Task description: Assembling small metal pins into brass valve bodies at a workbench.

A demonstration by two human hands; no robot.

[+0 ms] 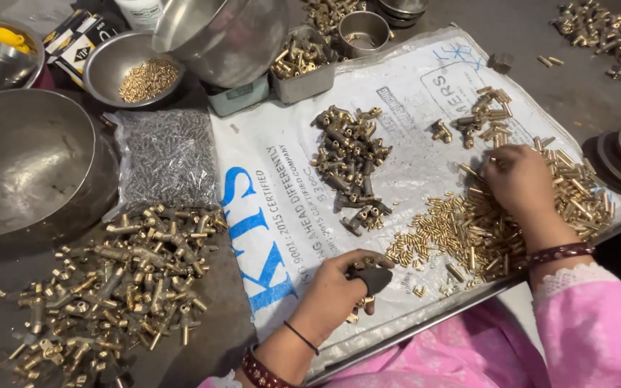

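Note:
My left hand [332, 291] rests near the front edge of a white printed plastic sheet [282, 187] and is closed around a dark metal fitting [371, 276]. My right hand [519, 179] reaches into a heap of small brass pins and sleeves [483, 230], fingertips pinching among them; what they grip is hidden. A cluster of brass T-shaped fittings [350, 162] lies in the middle of the sheet, between the hands and farther away. A smaller group of brass parts [483, 115] sits beyond my right hand.
A big heap of brass fittings [123, 280] lies at the left. A bag of small grey screws [170, 158], large steel bowls [26, 162], a bowl of brass pins [145, 79], a square tin of fittings [300, 61] and a steel cup [364, 32] stand behind. More parts [598, 29] lie far right.

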